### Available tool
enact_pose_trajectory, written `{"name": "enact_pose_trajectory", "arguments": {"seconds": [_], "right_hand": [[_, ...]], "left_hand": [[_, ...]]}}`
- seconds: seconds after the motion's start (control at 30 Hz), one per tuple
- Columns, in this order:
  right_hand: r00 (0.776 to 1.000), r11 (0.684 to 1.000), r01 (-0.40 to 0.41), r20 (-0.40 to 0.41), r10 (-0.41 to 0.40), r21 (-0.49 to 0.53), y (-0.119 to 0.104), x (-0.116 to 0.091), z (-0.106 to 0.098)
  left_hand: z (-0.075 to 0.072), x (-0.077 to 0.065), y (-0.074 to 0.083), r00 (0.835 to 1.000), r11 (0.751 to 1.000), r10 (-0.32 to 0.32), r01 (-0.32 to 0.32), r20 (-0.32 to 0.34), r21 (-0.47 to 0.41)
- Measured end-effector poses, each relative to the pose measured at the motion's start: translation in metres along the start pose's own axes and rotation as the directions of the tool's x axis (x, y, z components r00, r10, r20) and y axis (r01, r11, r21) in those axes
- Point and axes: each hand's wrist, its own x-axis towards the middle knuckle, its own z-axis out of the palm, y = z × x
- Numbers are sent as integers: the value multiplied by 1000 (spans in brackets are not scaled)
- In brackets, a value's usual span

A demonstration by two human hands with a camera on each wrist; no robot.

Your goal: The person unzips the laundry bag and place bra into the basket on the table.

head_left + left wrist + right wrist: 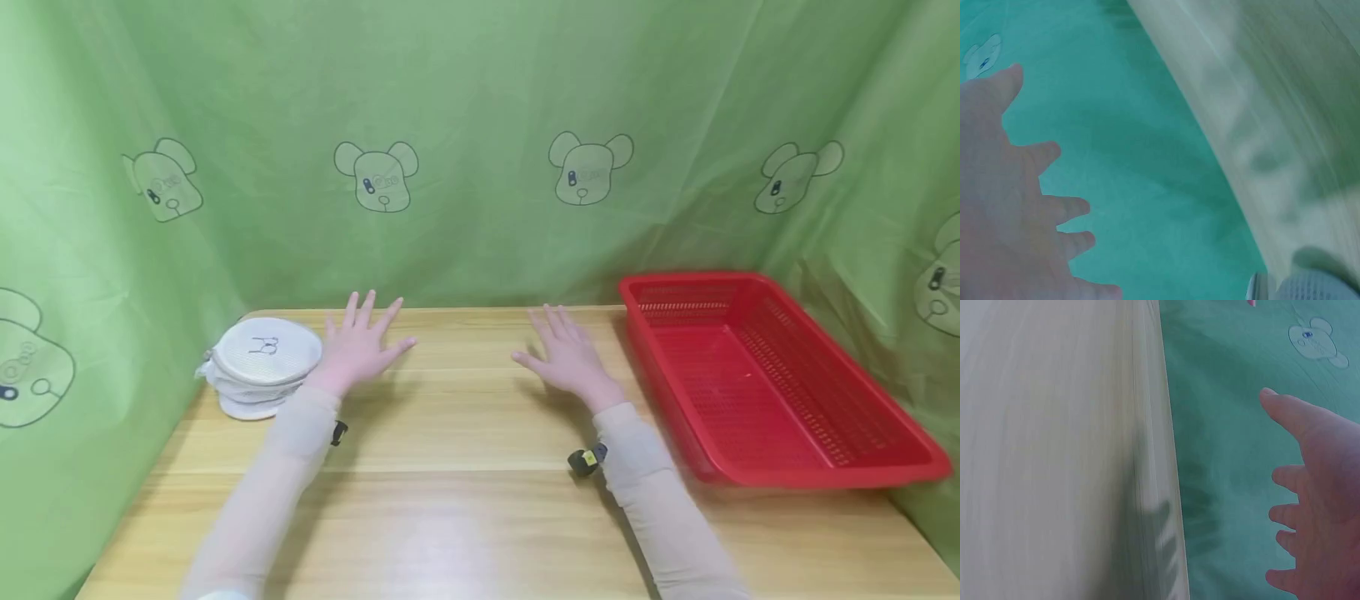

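My left hand is held over the far left of the table, fingers straight and spread, holding nothing. Just left of it sits a white mesh bag, rounded and flattened, with a dark printed mark on top; its edge shows low in the left wrist view. On the other side, my right hand hovers with fingers extended and thumb pointing inward, nothing in its grasp. To its right stands a red plastic basket with perforated walls. Both wrist views show spread fingers against the green cloth.
The wooden table has its far edge close beyond the fingertips. A green curtain with printed bear heads surrounds the back and sides. A black wrist camera strap shows on the right arm. The red basket takes up the table's right side.
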Motion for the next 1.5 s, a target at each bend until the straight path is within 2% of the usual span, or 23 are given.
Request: {"name": "enact_pose_trajectory", "arguments": {"seconds": [0.2,0.4,0.6,0.83,1.0,1.2,1.5], "right_hand": [[999,999,35,0,-35,19,-19,6,8],[997,995,78,2,-78,58,-42,13,17],[992,985,124,-1,-124,117,-71,19,24],[985,982,167,28,-170,91,-100,26,36],[975,971,210,46,-217,117,-118,31,46],[960,954,258,71,-271,154,-140,38,50],[946,937,270,117,-301,223,-171,43,57]], "left_hand": [[-13,-20,-12,999,999,-28,27,-36,-42],[-26,-42,-32,994,992,-74,66,-80,-106],[-45,-63,-53,979,977,-129,98,-158,-189],[-59,-78,-78,957,955,-207,152,-205,-255],[-63,-85,-97,937,932,-267,191,-226,-309],[-61,-89,-113,922,900,-321,225,-217,-374],[-52,-89,-132,903,852,-347,190,-253,-488]]}}
